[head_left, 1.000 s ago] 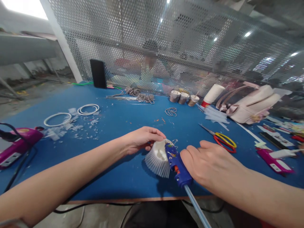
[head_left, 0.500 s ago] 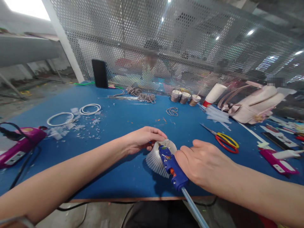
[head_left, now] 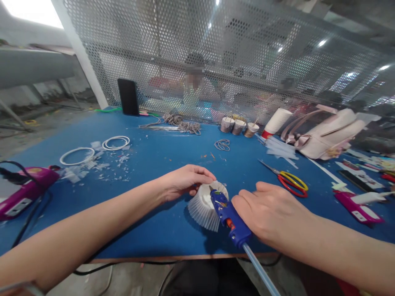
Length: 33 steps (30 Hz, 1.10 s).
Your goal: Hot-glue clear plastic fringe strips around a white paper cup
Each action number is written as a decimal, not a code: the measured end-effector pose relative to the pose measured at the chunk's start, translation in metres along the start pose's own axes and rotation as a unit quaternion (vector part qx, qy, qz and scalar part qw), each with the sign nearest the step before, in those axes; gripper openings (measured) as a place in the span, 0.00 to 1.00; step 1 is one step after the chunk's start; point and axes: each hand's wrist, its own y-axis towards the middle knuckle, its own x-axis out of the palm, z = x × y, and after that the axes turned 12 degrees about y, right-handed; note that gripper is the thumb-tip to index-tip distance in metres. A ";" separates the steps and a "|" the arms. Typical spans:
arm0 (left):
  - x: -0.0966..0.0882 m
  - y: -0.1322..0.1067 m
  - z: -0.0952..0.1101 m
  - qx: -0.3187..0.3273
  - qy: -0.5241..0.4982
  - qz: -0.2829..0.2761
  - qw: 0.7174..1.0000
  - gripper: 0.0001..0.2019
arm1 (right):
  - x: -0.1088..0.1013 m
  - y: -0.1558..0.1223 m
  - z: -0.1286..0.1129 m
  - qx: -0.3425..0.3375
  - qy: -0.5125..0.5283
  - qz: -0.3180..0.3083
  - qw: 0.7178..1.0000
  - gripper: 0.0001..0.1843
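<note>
My left hand point(head_left: 185, 180) curls over the far rim of a white pleated, fan-like cup point(head_left: 203, 207) that lies on the blue table point(head_left: 154, 164). My right hand point(head_left: 271, 213) grips a blue hot-glue gun point(head_left: 230, 218), its nozzle resting on the top of the pleated cup. A clear glue stick point(head_left: 262, 273) juts from the gun's back toward me.
Red-and-yellow scissors point(head_left: 293, 181) lie right of my hand. A magenta glue gun point(head_left: 358, 205) sits far right, another magenta tool point(head_left: 24, 189) far left. White rings point(head_left: 115, 142), scraps, wire coils point(head_left: 182, 123), small cups point(head_left: 237, 126), a phone point(head_left: 128, 96) and a pink bag point(head_left: 330, 135) lie farther back. People sit behind the mesh screen.
The glue gun's nozzle shifted left across the cup's top, then slightly back right. My left hand stayed on the cup.
</note>
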 end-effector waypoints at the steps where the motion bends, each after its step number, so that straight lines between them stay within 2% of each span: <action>1: 0.000 -0.001 0.000 0.005 0.006 0.003 1.000 0.11 | -0.002 -0.002 -0.001 0.005 0.018 0.002 1.000 0.13; 7: 0.005 -0.005 0.002 0.058 0.094 0.053 0.992 0.09 | -0.019 -0.022 0.002 0.040 0.142 0.015 0.989 0.10; 11: 0.005 -0.006 0.003 0.106 0.167 0.079 0.977 0.07 | -0.016 -0.041 0.014 0.076 0.235 0.055 0.967 0.06; 13: 0.005 -0.006 0.003 0.128 0.205 0.089 0.966 0.06 | -0.008 -0.048 0.020 0.113 0.279 0.106 0.948 0.04; 15: 0.004 -0.007 0.002 0.150 0.248 0.105 0.951 0.06 | 0.003 -0.051 0.026 0.184 0.314 0.142 0.921 0.05; 18: 0.005 -0.007 0.001 0.177 0.306 0.129 0.927 0.05 | 0.020 -0.049 0.034 0.315 0.363 0.146 0.865 0.06; 20: 0.007 -0.008 0.000 0.198 0.336 0.142 0.910 0.05 | 0.030 -0.046 0.039 0.365 0.403 0.134 0.828 0.10; 22: 0.009 -0.009 -0.001 0.220 0.365 0.155 0.891 0.06 | 0.039 -0.042 0.045 0.395 0.425 0.130 0.804 0.13; 26: 0.011 -0.010 0.001 0.239 0.429 0.171 0.854 0.08 | 0.054 -0.033 0.053 0.434 0.431 0.124 0.781 0.16; 30: 0.011 -0.011 0.003 0.264 0.490 0.165 0.814 0.08 | 0.065 -0.027 0.055 0.467 0.487 0.102 0.731 0.17; 33: 0.010 -0.012 0.003 0.271 0.512 0.156 0.800 0.10 | 0.070 -0.025 0.053 0.478 0.496 0.094 0.718 0.18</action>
